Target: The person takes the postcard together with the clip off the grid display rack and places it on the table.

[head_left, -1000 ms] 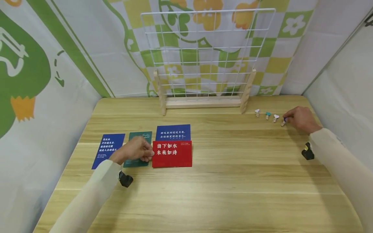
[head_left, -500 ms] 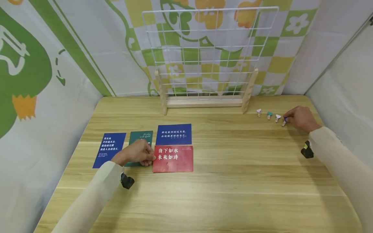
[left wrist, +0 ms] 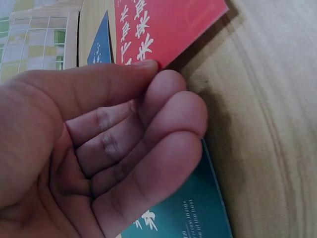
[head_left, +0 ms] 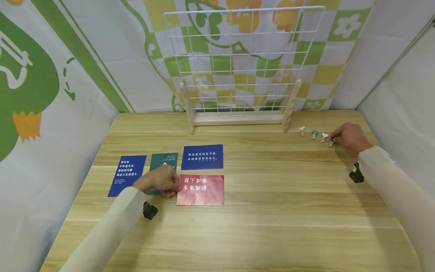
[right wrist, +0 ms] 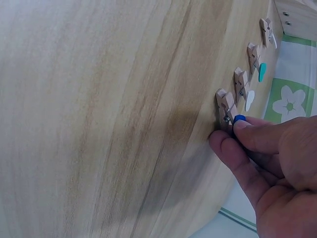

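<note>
My left hand (head_left: 160,180) pinches the left edge of a red card (head_left: 200,190) with white Chinese lettering, thumb on top, as the left wrist view shows. Beneath that hand lies a green card (left wrist: 198,198), partly hidden by it. A blue card (head_left: 202,157) lies just behind the red one, and another blue card (head_left: 126,175) is farther left. At the table's right side, my right hand (head_left: 350,138) pinches a small wooden clothespin (right wrist: 227,110) by its blue end. Three more clothespins stand in a row beside it, among them one with a teal heart (right wrist: 262,72).
A white wire grid (head_left: 242,60) stands upright in a wooden base (head_left: 238,120) at the back of the wood-grain table (head_left: 272,211). Fabric walls with green and yellow prints enclose the back and sides.
My left hand has drawn the red card toward the front, uncovering the lower part of the blue card behind it. My right hand has stayed at the blue-ended clothespin.
</note>
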The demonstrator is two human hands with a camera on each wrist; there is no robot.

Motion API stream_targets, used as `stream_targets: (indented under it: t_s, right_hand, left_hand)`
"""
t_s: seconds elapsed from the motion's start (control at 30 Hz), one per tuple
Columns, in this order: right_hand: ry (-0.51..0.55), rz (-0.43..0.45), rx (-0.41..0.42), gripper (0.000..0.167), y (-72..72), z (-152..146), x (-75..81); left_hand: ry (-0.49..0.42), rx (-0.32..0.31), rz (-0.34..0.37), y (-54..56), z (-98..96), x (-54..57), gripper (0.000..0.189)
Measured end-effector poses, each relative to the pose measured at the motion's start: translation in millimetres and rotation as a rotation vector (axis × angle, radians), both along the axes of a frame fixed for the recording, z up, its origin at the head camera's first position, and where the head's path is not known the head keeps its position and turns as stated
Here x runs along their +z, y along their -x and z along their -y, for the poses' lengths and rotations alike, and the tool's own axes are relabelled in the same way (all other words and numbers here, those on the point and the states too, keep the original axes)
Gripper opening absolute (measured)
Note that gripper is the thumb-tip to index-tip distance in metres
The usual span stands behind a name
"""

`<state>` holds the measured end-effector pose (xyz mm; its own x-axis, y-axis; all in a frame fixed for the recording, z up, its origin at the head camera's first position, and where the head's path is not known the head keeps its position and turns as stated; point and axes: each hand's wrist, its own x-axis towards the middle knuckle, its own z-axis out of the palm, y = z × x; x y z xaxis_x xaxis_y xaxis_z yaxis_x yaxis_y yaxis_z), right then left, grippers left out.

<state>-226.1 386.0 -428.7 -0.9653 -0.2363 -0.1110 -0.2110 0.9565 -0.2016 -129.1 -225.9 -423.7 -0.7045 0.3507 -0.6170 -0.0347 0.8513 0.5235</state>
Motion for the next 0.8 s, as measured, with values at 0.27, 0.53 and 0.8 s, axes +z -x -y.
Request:
stream_targets:
  t_s: [0.27, 0.53, 0.8]
  right_hand:
    - [0.011, 0.004, -0.019, 0.018, 0.3, 2.1, -2.3]
    - [-0.013, -0.002, -0.001, 0.017, -0.4, 4.0, -1.8]
    - [-0.011, 0.001, -0.009, 0.017, -1.1, 4.7, -3.8]
  left_hand:
    - [0.076, -0.014, 0.059, 1.9, -3.1, 4.5, 0.022]
    - [0.085, -0.018, 0.078, 3.2, -5.1, 3.5, 0.022]
    - [0.108, 0.011, 0.075, 5.8, -8.2, 4.6, 0.02]
